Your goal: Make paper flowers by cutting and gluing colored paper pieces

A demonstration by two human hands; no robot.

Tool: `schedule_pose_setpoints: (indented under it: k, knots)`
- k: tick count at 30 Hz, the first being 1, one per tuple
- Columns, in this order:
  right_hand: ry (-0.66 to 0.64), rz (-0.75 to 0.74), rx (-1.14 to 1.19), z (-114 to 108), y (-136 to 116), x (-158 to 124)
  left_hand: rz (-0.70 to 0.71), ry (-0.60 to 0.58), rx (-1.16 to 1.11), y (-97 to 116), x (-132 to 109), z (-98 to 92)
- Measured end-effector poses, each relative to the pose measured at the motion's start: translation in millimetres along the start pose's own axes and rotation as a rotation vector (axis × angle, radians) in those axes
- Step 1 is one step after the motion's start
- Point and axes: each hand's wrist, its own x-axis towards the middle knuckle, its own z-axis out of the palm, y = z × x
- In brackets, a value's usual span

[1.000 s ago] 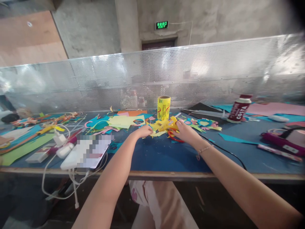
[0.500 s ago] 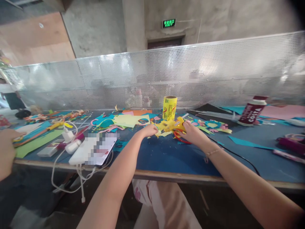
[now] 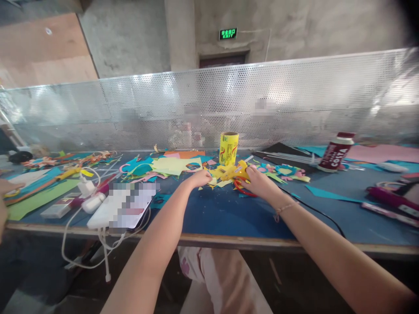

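Observation:
My right hand (image 3: pixel 260 181) is closed around a yellow glue gun (image 3: pixel 234 171), whose nozzle side points left toward my other hand. A black cord (image 3: pixel 314 208) trails from beneath that hand to the table's front edge. Bent fingertips of my left hand (image 3: pixel 200 178) pinch a small yellow paper piece (image 3: pixel 211 170), partly hidden by the fingers. Under the glue gun and right hand lies a red-orange loop (image 3: pixel 244 189), which looks like a scissor handle. Yellow paper scraps (image 3: pixel 221 183) are scattered beneath both hands. Just behind the glue gun stands a yellow cardboard tube (image 3: pixel 228 148).
Coloured paper (image 3: pixel 176 165) and cut pieces lie at the back. A COSTA bottle (image 3: pixel 337 152) stands at right, near a purple case (image 3: pixel 389 198). At left are a phone (image 3: pixel 144 213), white cables (image 3: pixel 65 237) and another person's hand (image 3: pixel 6 187). A perforated metal screen (image 3: pixel 157 113) borders the table.
The view has turned slightly to the right, so things sit further left. Both hands keep their grip in almost the same place. The other person's hand at left has moved mostly out of frame.

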Motion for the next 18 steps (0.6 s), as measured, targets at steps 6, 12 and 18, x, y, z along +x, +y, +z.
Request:
schedule_pose_setpoints:
  k: [6,12,18]
  knots:
    - [0.016,0.004,0.022,3.3,1.7,-0.2,-0.02,0.002,-0.023,0.6,-1.0,0.2]
    - [0.008,0.0,-0.006,2.0,1.5,-0.7,-0.003,0.022,-0.018,-4.6,1.3,1.6]
    - [0.005,-0.013,-0.004,2.7,2.1,-0.4,-0.01,0.035,-0.019,-3.1,0.1,0.1]
